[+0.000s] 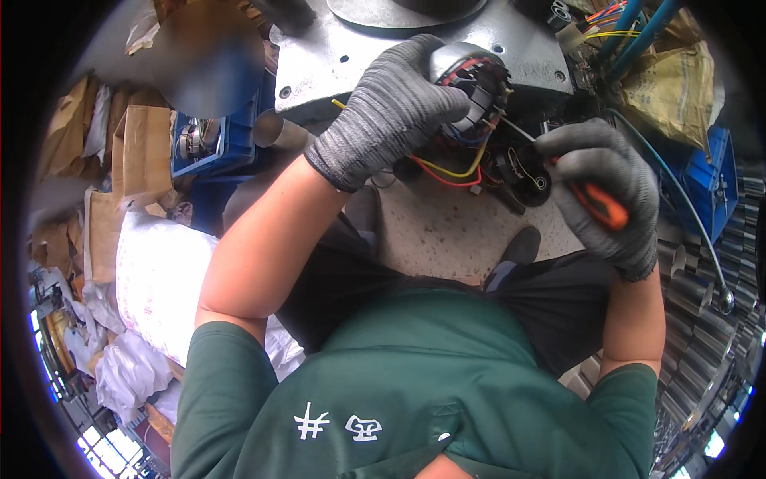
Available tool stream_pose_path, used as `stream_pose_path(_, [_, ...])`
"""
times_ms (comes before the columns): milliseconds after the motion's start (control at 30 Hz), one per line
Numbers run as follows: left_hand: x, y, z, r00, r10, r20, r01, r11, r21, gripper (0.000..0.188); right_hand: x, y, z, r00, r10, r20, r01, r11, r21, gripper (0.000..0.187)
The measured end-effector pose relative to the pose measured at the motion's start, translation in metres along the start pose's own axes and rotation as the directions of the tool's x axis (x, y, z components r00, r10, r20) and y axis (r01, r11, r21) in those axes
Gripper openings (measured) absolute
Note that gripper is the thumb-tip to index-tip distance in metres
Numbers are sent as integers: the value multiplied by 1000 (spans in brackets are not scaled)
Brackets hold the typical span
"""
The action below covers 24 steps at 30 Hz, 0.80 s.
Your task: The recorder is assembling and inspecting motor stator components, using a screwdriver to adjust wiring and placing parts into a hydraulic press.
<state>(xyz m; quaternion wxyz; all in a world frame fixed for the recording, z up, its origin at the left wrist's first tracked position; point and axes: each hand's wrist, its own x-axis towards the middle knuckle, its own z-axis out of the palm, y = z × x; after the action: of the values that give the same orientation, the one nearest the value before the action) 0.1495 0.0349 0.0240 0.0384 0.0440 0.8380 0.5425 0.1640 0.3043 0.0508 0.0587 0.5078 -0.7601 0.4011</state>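
Note:
My left hand [391, 108], in a grey knit glove, is closed round the silver rim of a motor stator [481, 94]. Its dark slotted core and windings face right, and yellow, red and blue lead wires [459, 169] hang below it. My right hand [602, 180], gloved too, grips a screwdriver by its orange and black handle [604, 209]. The screwdriver's thin shaft points up and left to the lower edge of the stator; whether the tip touches it I cannot tell. Beneath, between the hands, sits a dark motor part with a round bearing [538, 183].
A grey metal plate [319, 68] with bolt holes and a round disc stands ahead. Blue crates [227, 148] and cardboard [142, 152] lie left, beside a white sack [159, 271]. At right are a yellow bag [670, 92], a hanging blue cable [678, 184] and stacked metal cylinders [694, 319].

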Motion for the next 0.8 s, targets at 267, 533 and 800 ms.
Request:
stream_pose_path(267, [-5, 8, -12, 998, -47, 33, 54, 960, -276, 58, -11, 3, 5, 940, 232, -249, -130, 921, 367, 35])
stream_pose_path(533, [-10, 18, -7, 999, -17, 27, 26, 931, -364, 62, -6, 8, 16, 971, 157, -181, -128, 978, 163, 30])
stream_pose_path(800, [-11, 10, 1, 999, 3, -35, -11, 970, -242, 64, -3, 4, 23, 982, 116, -148, -119, 993, -12, 31])
